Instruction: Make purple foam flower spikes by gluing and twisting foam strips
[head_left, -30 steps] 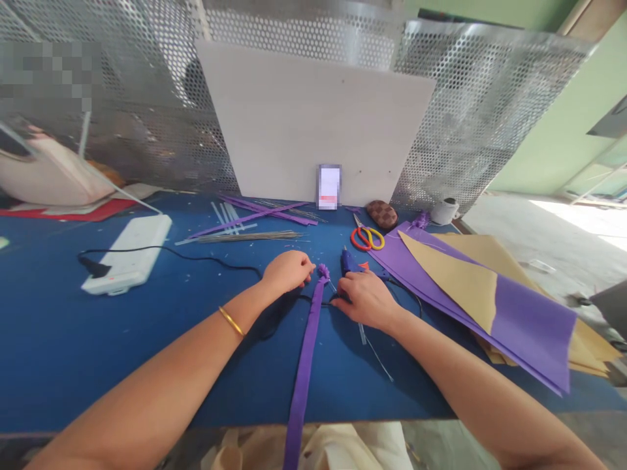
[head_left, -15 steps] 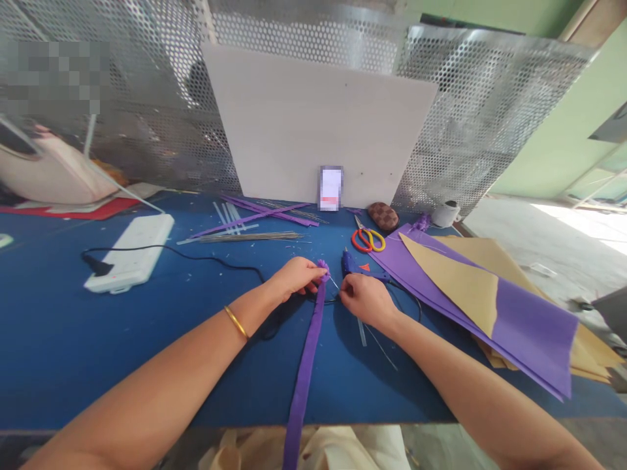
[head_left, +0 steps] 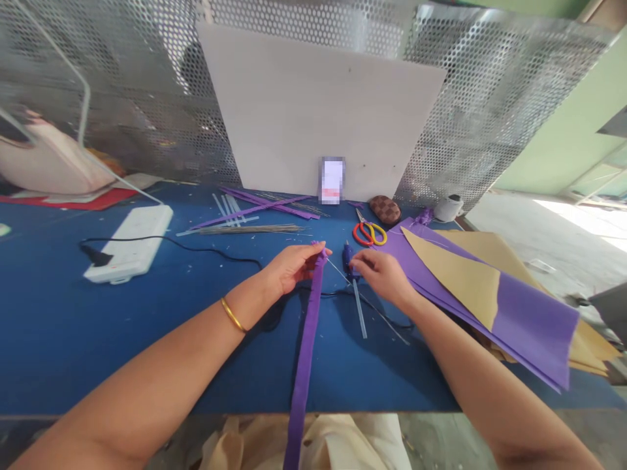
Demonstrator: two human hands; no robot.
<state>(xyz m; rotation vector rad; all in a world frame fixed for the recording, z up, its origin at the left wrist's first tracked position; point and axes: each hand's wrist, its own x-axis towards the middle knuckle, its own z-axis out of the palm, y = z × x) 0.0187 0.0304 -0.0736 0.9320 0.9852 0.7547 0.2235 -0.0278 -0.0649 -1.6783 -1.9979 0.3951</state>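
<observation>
My left hand (head_left: 292,266) pinches the far end of a long purple strip (head_left: 306,349), where the strip is rolled into a small curl; the strip runs toward me and hangs off the near table edge. My right hand (head_left: 379,271) is closed in a pinch on a thin wire (head_left: 343,273) that leads to that rolled end. A blue glue gun (head_left: 349,256) lies between my hands, a clear glue stick (head_left: 359,314) trailing from it. A gold bangle sits on my left wrist.
Purple and tan sheets (head_left: 490,287) lie stacked at the right. Red and yellow scissors (head_left: 369,232), a brown pouch (head_left: 383,209) and a white cup (head_left: 447,207) sit behind. A white power strip (head_left: 128,243) with a black cord lies left. Purple strips and wires (head_left: 255,219) lie before a white board (head_left: 323,111).
My right hand has come off the glue gun, lifted and pinched the thin wire. My left hand has raised the rolled strip end slightly away from me.
</observation>
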